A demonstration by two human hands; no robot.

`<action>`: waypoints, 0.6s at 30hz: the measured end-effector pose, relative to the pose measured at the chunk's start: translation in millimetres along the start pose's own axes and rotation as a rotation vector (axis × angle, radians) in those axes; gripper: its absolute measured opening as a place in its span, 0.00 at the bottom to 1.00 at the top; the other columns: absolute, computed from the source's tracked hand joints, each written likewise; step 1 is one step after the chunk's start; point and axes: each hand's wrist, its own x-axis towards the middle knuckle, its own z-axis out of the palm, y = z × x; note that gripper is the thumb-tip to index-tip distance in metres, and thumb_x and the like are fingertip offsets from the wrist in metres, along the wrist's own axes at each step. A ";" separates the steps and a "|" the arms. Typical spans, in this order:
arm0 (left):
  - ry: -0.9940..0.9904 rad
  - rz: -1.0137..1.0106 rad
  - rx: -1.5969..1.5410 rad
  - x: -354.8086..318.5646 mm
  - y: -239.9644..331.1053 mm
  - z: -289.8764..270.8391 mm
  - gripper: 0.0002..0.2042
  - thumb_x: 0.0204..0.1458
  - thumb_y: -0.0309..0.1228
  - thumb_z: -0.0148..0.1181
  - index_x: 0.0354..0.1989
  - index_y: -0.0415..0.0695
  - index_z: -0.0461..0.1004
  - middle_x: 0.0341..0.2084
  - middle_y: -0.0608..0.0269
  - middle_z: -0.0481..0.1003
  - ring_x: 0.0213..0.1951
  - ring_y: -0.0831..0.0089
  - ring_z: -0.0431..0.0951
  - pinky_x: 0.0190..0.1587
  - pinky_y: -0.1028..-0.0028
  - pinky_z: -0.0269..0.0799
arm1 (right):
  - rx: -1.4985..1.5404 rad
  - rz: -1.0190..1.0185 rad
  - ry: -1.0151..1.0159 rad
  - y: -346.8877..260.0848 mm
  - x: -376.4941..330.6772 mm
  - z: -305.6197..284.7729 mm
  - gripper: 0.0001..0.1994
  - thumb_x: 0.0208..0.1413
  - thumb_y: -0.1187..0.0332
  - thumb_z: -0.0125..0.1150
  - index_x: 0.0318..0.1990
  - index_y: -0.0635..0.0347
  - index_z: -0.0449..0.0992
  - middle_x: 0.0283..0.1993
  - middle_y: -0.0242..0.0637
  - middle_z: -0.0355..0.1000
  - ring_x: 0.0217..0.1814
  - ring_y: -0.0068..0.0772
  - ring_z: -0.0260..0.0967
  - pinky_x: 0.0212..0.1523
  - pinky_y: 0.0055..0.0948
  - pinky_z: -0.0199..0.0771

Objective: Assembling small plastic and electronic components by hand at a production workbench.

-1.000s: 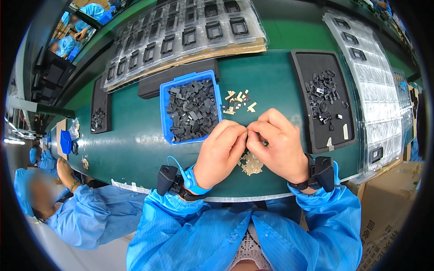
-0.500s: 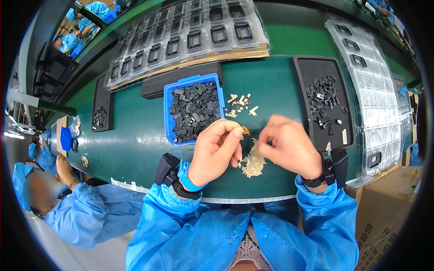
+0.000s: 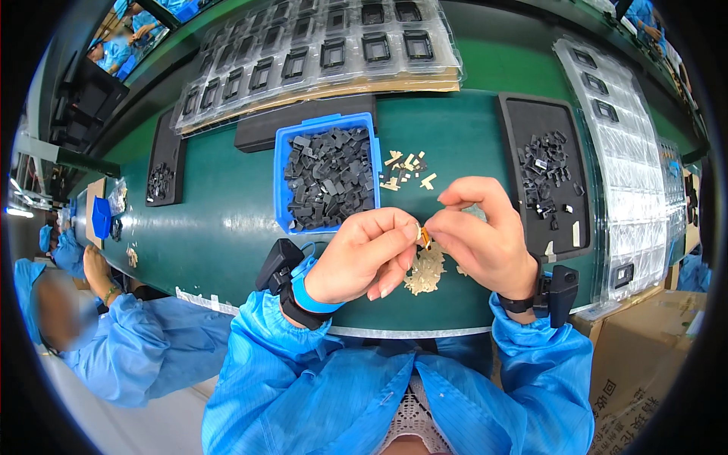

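Note:
My left hand (image 3: 368,254) pinches a small orange part (image 3: 425,239), which looks like a flex strip with a pale end, between thumb and forefinger. My right hand (image 3: 485,241) meets it there, thumb and forefinger closed at the part's right side; whether they also hold a tiny piece is too small to tell. Just below the fingertips lies a heap of cream scraps (image 3: 425,274) on the green tabletop (image 3: 227,250). Behind my left hand stands a blue bin (image 3: 280,182) filled with small black pieces (image 3: 330,171).
Cream and black bits (image 3: 406,171) lie beside the bin. A black tray (image 3: 557,121) with small black parts is at the right, next to a clear blister sheet (image 3: 633,182). Stacked blister trays (image 3: 334,57) with black frames stand behind. At the left sits a co-worker (image 3: 152,341) in blue.
My right hand, apart and blurred before, has come in to the left and now meets the orange part at my left fingertips. The left hand has moved slightly right.

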 end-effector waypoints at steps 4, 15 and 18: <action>-0.019 -0.025 -0.037 1.4 0.4 -1.0 0.09 0.59 0.30 0.44 0.32 0.38 0.68 0.17 0.63 0.68 0.07 0.82 0.60 0.07 0.83 0.50 | -0.022 -0.020 -0.019 3.0 -4.2 -0.2 0.14 0.32 0.78 0.65 0.32 0.58 0.75 0.38 0.37 0.64 0.33 0.32 0.66 0.35 0.31 0.67; 0.022 0.108 0.123 0.4 -2.0 0.8 0.09 0.59 0.31 0.47 0.33 0.38 0.69 0.21 0.63 0.69 0.12 0.82 0.65 0.12 0.84 0.56 | 0.025 -0.064 -0.013 8.1 -4.1 3.4 0.13 0.35 0.79 0.64 0.32 0.58 0.72 0.39 0.39 0.61 0.43 0.41 0.62 0.43 0.36 0.65; 0.067 0.412 0.272 3.5 -9.6 -1.5 0.06 0.55 0.27 0.53 0.34 0.37 0.71 0.28 0.62 0.69 0.20 0.82 0.69 0.18 0.84 0.62 | 0.096 -0.041 0.009 5.6 -3.5 6.0 0.10 0.40 0.76 0.64 0.31 0.58 0.71 0.40 0.40 0.59 0.44 0.43 0.61 0.46 0.38 0.65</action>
